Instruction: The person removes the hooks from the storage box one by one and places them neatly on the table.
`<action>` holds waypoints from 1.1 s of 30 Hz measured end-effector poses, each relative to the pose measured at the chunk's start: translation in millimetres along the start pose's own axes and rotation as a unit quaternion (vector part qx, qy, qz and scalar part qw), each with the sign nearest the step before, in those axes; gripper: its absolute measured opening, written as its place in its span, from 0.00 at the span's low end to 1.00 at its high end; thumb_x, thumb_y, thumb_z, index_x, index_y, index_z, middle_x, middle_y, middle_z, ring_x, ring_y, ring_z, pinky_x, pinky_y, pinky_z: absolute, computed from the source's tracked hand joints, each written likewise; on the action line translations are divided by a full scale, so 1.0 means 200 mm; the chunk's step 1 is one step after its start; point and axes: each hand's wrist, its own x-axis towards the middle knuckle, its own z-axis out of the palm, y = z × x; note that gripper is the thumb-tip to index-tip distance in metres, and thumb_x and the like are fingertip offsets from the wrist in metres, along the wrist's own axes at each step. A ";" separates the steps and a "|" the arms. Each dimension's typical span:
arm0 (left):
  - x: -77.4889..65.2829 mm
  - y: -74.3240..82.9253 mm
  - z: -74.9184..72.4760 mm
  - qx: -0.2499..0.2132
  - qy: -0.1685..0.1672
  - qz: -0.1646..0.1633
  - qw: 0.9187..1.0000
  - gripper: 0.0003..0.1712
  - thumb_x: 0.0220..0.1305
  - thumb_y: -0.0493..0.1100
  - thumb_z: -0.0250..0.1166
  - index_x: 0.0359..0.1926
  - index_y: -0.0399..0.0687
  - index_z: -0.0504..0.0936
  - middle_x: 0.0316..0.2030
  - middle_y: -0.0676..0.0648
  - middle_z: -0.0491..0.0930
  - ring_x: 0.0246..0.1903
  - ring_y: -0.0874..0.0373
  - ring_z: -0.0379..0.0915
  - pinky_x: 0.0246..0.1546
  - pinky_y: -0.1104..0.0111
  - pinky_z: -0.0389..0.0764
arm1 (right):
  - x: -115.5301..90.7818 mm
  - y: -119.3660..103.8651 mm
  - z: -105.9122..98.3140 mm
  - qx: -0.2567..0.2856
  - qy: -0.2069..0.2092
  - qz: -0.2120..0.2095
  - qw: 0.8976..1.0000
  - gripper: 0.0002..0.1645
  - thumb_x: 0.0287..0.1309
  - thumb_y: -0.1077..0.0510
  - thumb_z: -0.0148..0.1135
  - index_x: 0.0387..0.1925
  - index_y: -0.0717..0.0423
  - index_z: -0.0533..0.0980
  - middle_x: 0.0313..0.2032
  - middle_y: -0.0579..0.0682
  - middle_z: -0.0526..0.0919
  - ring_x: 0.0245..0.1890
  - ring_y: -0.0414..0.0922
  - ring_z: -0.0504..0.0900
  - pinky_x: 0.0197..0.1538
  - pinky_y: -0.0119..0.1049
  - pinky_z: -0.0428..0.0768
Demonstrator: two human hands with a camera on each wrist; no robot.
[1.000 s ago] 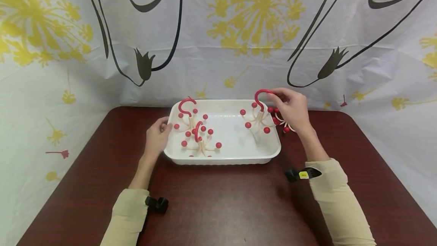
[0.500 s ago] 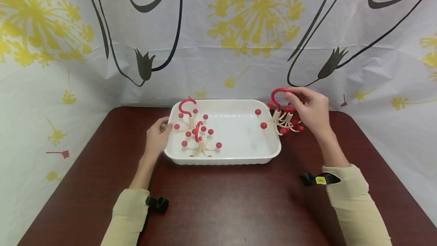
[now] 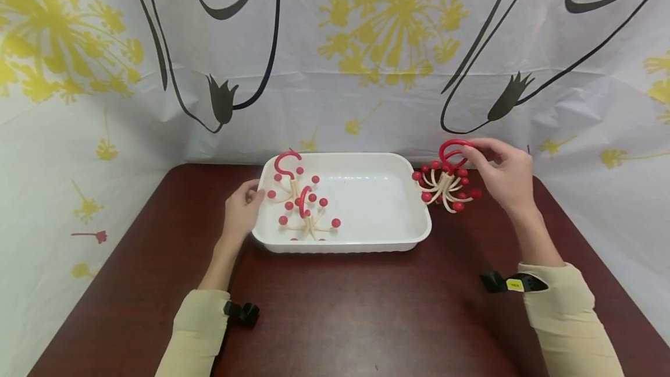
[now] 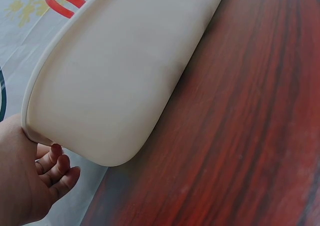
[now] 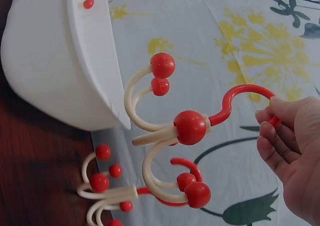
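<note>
My right hand (image 3: 505, 176) pinches the red hook top of a multi-arm hanger (image 5: 190, 127), whose cream arms end in red balls. It hangs just beyond the white tray's right end, overlapping a second hanger (image 5: 120, 192) that stands on the table behind it. My left hand (image 3: 242, 208) grips the tray (image 3: 361, 208) at its left end, with thumb at the rim and fingertips curled under it in the left wrist view. Inside the tray's left half stand two similar hangers, a rear one (image 3: 292, 186) and a front one (image 3: 309, 226).
The tray sits near the back of a dark red wooden table (image 3: 335, 307). A white patterned cloth (image 3: 335, 115) rises behind the table and at both sides. Black straps with small cameras (image 3: 242, 313) circle both wrists.
My right hand has carried its hanger rightward, from over the tray's right part past the rim to beside the standing hanger. The left hand and the tray have stayed in place.
</note>
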 end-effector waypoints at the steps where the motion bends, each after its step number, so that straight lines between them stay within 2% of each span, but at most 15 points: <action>1: 0.00 0.00 0.00 0.001 -0.001 0.001 1.000 0.22 0.75 0.45 0.58 0.64 0.40 0.76 0.38 0.40 0.76 0.38 0.49 0.72 0.35 0.70 0.74 | 0.00 0.01 -0.01 -0.001 0.001 0.005 1.000 0.11 0.60 0.61 0.72 0.43 0.62 0.86 0.33 0.25 0.81 0.31 0.27 0.80 0.38 0.20 0.73; 14: 0.01 -0.01 0.00 -0.001 0.003 0.009 1.000 0.21 0.75 0.44 0.58 0.63 0.39 0.77 0.36 0.41 0.75 0.38 0.50 0.72 0.34 0.71 0.73 | -0.02 0.16 -0.16 -0.017 0.026 0.024 0.999 0.11 0.58 0.65 0.72 0.42 0.68 0.85 0.28 0.22 0.80 0.28 0.25 0.78 0.34 0.18 0.70; 22: 0.01 0.00 0.00 0.000 0.004 0.010 1.000 0.21 0.75 0.44 0.58 0.64 0.39 0.77 0.37 0.40 0.76 0.38 0.50 0.72 0.34 0.73 0.73 | -0.02 0.21 -0.22 -0.032 0.046 0.049 0.997 0.12 0.58 0.63 0.72 0.41 0.69 0.85 0.26 0.20 0.79 0.25 0.22 0.77 0.34 0.17 0.71; 33: 0.00 0.00 0.00 -0.007 0.003 0.004 1.000 0.22 0.74 0.43 0.60 0.64 0.39 0.77 0.39 0.39 0.77 0.39 0.48 0.73 0.38 0.66 0.75 | -0.02 0.32 -0.26 -0.052 0.071 0.082 0.993 0.16 0.60 0.60 0.71 0.43 0.71 0.84 0.24 0.17 0.77 0.24 0.20 0.76 0.33 0.15 0.71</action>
